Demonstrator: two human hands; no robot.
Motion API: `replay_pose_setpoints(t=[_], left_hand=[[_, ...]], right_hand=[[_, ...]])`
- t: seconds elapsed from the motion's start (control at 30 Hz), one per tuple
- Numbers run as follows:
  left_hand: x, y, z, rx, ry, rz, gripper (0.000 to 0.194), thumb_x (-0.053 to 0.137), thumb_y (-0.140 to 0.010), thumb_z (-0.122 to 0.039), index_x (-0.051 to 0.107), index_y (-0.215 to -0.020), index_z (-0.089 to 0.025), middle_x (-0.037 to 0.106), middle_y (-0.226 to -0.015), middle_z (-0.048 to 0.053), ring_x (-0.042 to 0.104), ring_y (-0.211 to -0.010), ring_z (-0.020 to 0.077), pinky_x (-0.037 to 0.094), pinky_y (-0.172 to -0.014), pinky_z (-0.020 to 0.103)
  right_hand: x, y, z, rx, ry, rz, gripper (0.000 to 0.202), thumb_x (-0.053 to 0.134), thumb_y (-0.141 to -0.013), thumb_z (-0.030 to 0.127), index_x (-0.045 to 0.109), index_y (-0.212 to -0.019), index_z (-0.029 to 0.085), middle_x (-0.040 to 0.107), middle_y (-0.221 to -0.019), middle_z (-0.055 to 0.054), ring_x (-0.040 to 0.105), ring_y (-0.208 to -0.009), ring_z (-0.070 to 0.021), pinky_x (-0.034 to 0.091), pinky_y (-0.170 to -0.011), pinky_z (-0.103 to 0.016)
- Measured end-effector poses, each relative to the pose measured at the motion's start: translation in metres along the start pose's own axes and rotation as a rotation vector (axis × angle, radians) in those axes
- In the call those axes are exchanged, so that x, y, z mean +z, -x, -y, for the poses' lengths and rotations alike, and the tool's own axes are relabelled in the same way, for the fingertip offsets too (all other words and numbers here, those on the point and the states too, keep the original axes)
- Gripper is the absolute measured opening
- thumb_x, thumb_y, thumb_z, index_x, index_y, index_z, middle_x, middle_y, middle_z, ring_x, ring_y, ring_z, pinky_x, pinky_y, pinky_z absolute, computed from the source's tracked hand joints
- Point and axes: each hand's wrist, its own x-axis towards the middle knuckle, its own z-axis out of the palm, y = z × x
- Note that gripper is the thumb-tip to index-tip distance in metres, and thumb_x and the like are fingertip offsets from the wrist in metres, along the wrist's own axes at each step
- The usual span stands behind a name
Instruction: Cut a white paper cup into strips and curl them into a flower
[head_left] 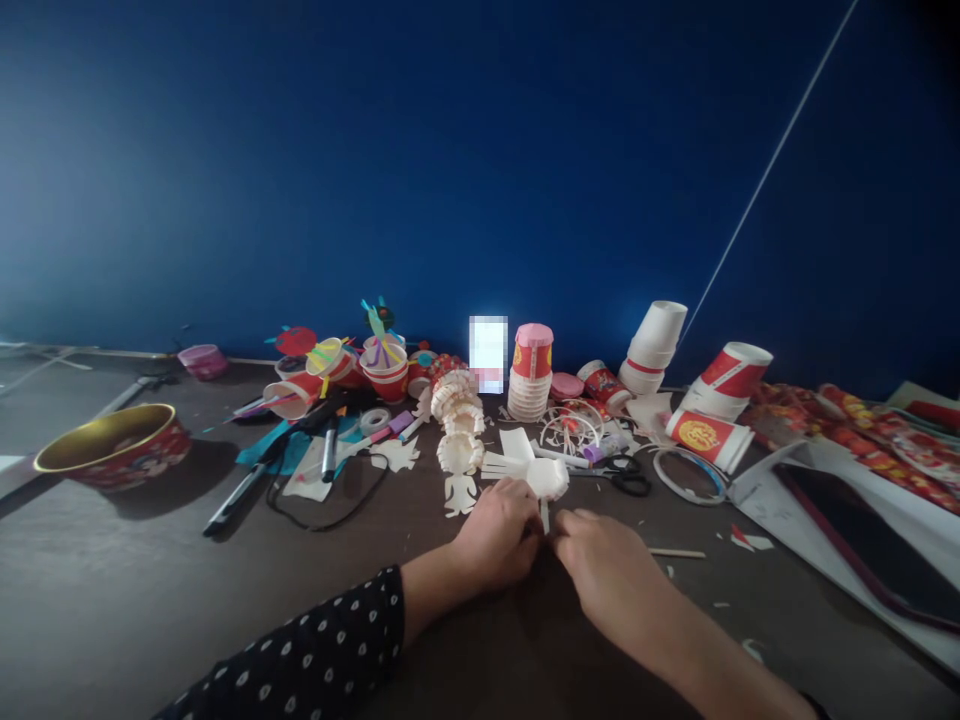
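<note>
A white paper cup cut into strips (550, 477) lies in front of my hands, its strips spreading left and upward and one hanging down between them. My left hand (504, 530) is closed, its fingers curled at the near edge of this cut cup and gripping it. Just to the right, my right hand (600, 555) is also closed, with fingertips pinched beside the hanging strip; what they hold is hidden. Beyond my left hand runs a curved chain of cut white cup pieces (460, 450), ending in a flat piece with curled strips (460, 494).
Scissors (630, 478), a tape roll (690, 475) and a wooden stick (677, 552) lie to the right, near a phone (874, 540) on a white box. Stacked paper cups (531, 375) stand behind. Markers (329, 450) and a gold-lined bowl (112, 450) are left.
</note>
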Motion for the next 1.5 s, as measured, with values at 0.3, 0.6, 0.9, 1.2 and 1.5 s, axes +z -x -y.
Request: replay_pose_setpoints(t=[0.3,0.6,0.9,1.2,1.5], left_hand=[[-0.002,0.001,-0.001,0.054,0.010,-0.003,0.012,0.056,-0.061,-0.006,0.057,-0.068,-0.016,0.060,-0.079,0.005,0.053,-0.081,0.0195,0.041,-0.077,0.031],[-0.003,-0.001,0.000,0.048,0.001,-0.007,0.009,0.056,-0.065,-0.006,0.059,-0.067,-0.015,0.061,-0.076,0.005,0.054,-0.078,0.0187,0.041,-0.077,0.031],[0.000,-0.001,0.002,0.073,0.001,-0.014,0.007,0.058,-0.067,-0.010,0.062,-0.068,-0.016,0.063,-0.078,0.004,0.055,-0.079,0.0181,0.041,-0.078,0.030],[-0.004,-0.002,0.000,0.027,-0.037,0.032,0.011,0.055,-0.069,-0.006,0.061,-0.069,-0.016,0.062,-0.077,0.003,0.054,-0.079,0.0177,0.041,-0.077,0.029],[-0.006,-0.002,-0.002,0.022,-0.003,0.026,0.011,0.059,-0.069,-0.007,0.064,-0.070,-0.016,0.065,-0.083,0.004,0.056,-0.083,0.0174,0.041,-0.079,0.029]], right_hand=[[0.004,-0.002,0.001,-0.042,0.051,-0.010,0.030,0.042,-0.085,0.006,0.069,-0.095,0.013,0.066,-0.099,-0.011,0.058,-0.088,-0.0221,0.039,-0.073,-0.030],[0.012,-0.005,-0.001,-0.055,0.074,-0.065,0.030,0.041,-0.085,0.006,0.070,-0.094,0.013,0.065,-0.098,-0.012,0.056,-0.092,-0.0233,0.038,-0.076,-0.032],[0.018,-0.007,-0.002,-0.060,0.103,-0.096,0.030,0.041,-0.084,0.005,0.070,-0.093,0.011,0.064,-0.097,-0.014,0.055,-0.091,-0.0239,0.037,-0.073,-0.033],[0.023,-0.008,-0.001,-0.024,0.110,-0.125,0.034,0.037,-0.085,0.004,0.069,-0.095,0.011,0.063,-0.101,-0.016,0.054,-0.091,-0.0254,0.036,-0.074,-0.035],[0.017,-0.003,0.000,-0.004,0.088,-0.102,0.034,0.037,-0.085,0.005,0.067,-0.098,0.013,0.060,-0.107,-0.014,0.052,-0.094,-0.0257,0.036,-0.075,-0.035]])
